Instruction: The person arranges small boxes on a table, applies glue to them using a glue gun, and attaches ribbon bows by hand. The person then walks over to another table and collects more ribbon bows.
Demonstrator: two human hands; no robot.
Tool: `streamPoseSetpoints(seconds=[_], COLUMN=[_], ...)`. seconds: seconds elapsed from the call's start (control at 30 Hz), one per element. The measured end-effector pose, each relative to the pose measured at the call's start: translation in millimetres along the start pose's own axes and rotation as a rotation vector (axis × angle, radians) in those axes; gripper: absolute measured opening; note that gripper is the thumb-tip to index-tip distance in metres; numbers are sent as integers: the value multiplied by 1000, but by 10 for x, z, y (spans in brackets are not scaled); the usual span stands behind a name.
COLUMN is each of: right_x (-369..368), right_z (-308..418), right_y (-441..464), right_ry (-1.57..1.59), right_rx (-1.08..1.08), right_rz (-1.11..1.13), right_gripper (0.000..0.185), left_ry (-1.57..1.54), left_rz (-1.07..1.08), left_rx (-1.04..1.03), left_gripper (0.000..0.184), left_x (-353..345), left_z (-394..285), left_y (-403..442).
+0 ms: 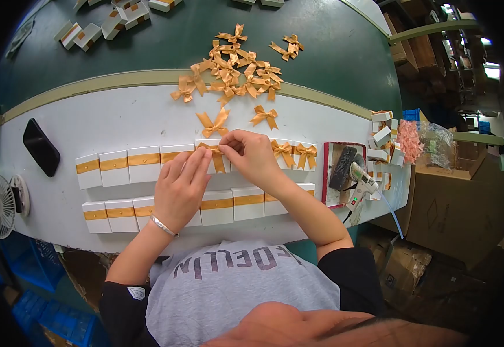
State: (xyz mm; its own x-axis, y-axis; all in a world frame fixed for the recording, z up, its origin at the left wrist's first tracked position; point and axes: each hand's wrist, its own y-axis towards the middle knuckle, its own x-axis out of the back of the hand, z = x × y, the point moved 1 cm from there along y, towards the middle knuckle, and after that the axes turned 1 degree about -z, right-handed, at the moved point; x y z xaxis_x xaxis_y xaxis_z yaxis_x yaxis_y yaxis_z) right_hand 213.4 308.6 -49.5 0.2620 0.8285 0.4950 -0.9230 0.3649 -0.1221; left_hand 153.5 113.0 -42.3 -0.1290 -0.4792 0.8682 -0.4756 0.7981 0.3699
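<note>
Two rows of white boxes with gold ribbon bands lie before me, among them a box [146, 165] in the back row. Both my hands are at a gold bow [215, 152] on a box in the middle of that row. My left hand [182, 185], with a silver bangle at the wrist, has its fingers together on the bow's left side. My right hand [251, 155] pinches at the bow's right side. Further right, two boxes carry bows, one being the end bow [306, 155]. Loose bows [229, 72] are heaped behind the rows.
A phone [41, 147] and a small fan [0, 205] are at the left. On the right, a glue gun [361, 186] rests by a red-edged tray [326, 185]. Small boxes [382, 136] and pink shredded paper [409, 140] lie beyond. More boxes [113, 24] sit at the back left.
</note>
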Motion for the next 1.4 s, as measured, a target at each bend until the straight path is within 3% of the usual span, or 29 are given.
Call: streamPoseSetpoints(seconds=[0.27,0.37,0.47,0.57,0.67,0.77,0.83,0.87,0.97,1.0,1.1,1.2,1.3,1.4], right_x=[35,172,156,161,256,232,115,-5,17,105,107,-54,-124,-261], right_z=[3,35,-132,-167,-3,89,214,170,364,534,775,641,560,483], right_y=[37,213,413,548,485,202,-67,-198,-471,-533,-596,-612,-542,-370], right_ry=[-56,-336,-482,-412,-249,238,381,380,294,49,-125,-87,0,168], right_rx=[68,152,160,37,-39,-90,-170,-147,-72,130,411,404,226,-14], right_rz=[-3,-115,-16,143,138,122,180,178,192,86,-193,32,198,244], right_gripper=[11,12,16,16,16,18,17,17,15,15,14,14,13,13], left_ry=[135,189,168,-31,-272,-597,-920,-1082,-1174,-1070,-862,-838,-774,-927], left_rz=[184,261,258,135,-59,-144,-245,-295,-196,-119,97,256,204,44], left_rx=[-42,-15,8,22,168,339,432,477,499,440,349,447,476,627], left_gripper=[41,37,38,42,42,44,43,43,45,45,46,48,50,50], left_x=[-145,-131,-122,-26,122,175,33,-38,-80,-13,248,384,463,417], left_z=[-12,-69,-68,17,53,30,-41,-56,37,70,89,-6,117,265], left_y=[146,187,186,156,161,113,80,51,-83,-97,-119,-192,-303,-383])
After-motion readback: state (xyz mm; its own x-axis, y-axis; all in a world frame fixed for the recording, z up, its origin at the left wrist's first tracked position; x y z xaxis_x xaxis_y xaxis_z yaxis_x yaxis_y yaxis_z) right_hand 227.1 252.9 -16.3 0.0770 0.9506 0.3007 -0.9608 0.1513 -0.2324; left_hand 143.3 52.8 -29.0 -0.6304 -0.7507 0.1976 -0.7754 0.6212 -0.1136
